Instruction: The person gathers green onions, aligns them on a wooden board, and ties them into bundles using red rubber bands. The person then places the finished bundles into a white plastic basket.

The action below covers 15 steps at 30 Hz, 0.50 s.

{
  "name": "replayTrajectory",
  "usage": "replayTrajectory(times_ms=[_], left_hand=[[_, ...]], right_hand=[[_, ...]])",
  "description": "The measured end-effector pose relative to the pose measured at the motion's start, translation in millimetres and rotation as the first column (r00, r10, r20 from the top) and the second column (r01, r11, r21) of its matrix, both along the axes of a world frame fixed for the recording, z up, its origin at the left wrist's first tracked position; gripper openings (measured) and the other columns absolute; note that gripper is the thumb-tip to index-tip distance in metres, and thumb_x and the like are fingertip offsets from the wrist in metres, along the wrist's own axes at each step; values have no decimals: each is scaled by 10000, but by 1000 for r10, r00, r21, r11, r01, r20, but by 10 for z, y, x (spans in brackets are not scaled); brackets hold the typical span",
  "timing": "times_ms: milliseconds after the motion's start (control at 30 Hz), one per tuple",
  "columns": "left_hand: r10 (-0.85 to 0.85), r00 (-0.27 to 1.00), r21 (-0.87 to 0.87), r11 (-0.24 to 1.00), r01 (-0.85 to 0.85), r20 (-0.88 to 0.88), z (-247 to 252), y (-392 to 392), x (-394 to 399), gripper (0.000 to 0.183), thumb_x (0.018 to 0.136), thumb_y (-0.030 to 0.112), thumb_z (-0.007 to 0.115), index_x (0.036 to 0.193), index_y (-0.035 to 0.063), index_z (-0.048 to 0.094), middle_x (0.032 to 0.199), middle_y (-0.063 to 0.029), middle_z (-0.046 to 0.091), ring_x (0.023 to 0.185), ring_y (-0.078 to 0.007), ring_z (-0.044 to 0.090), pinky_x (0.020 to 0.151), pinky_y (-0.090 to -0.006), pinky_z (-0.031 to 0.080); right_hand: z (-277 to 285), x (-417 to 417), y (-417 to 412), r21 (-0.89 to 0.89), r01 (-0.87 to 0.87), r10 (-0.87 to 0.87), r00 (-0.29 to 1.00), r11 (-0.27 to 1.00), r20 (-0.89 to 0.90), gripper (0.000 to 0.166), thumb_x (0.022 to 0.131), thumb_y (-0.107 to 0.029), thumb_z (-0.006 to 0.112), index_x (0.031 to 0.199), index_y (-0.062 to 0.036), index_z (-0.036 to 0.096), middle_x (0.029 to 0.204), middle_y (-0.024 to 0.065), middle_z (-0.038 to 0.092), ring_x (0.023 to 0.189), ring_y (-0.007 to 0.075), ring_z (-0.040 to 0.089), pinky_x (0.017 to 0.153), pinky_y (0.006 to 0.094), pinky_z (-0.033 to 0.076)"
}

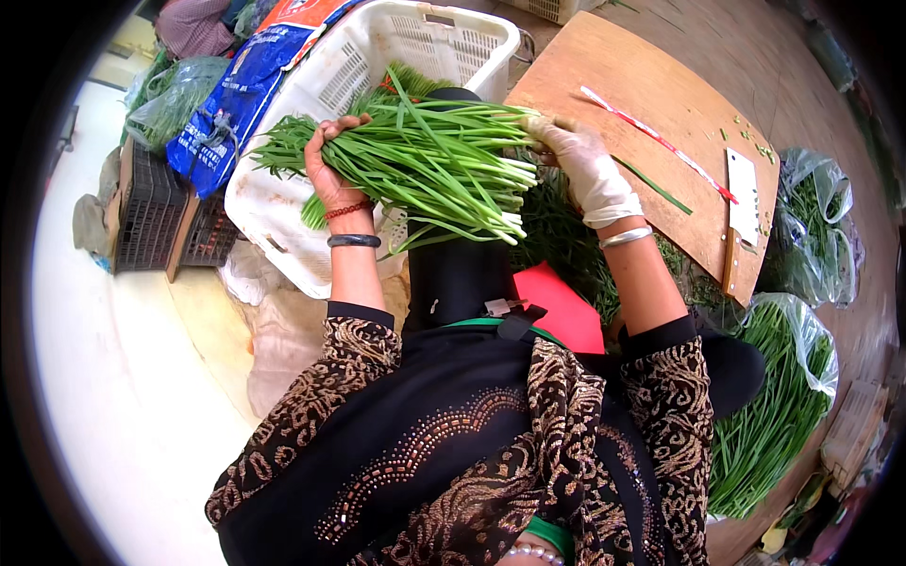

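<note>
My bare left hand (330, 159) is wrapped around the leafy side of a large loose bunch of garlic chives (432, 159), held sideways above my lap. The pale stem ends point right. My right hand (570, 152), in a whitish thin glove, pinches a few of those stem ends at the upper right of the bunch; its fingertips are partly hidden. Beneath the bunch stands a white plastic crate (262, 205), where a tied bundle of greens (417, 79) lies.
At right, a wooden board (637, 92) carries a cleaver (741, 198), a red-and-white strip (658, 138) and green scraps. Beyond it are bagged greens (807, 219) and a heap of long chives (764, 424). Upper left: a blue sack (233, 106), black crates (152, 212) and another person's sleeve (192, 28).
</note>
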<state>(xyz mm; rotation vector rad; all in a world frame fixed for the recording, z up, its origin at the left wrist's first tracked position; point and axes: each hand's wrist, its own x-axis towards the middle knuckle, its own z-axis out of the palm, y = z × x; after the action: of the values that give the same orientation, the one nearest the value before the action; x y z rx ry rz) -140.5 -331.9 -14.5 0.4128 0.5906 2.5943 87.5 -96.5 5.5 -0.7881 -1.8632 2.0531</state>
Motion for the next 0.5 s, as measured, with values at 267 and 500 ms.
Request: replayTrajectory(times_ms=[267,500], left_hand=[[47,999,-8,999,-47,-18,-87,-26,42,107,894,170,595,849,79,562,794,-11,588,932,-229,619,1075,-451,414],[-45,999,67,997,44,19,-43,22,58,99,886,153,608,847,76,558,814,-6,589,916,-208,611,1082,-446,405]], right_hand=[[117,521,139,-138,90,-105,989,986,-102,352,962,-349,622,961,-2,681,862,26,650,774,95,568,728,248,480],[178,543,221,257,15,3,998,966,-67,445,975,-349,571,1276,-24,610,1154,128,660,1050,198,621,893,324,506]])
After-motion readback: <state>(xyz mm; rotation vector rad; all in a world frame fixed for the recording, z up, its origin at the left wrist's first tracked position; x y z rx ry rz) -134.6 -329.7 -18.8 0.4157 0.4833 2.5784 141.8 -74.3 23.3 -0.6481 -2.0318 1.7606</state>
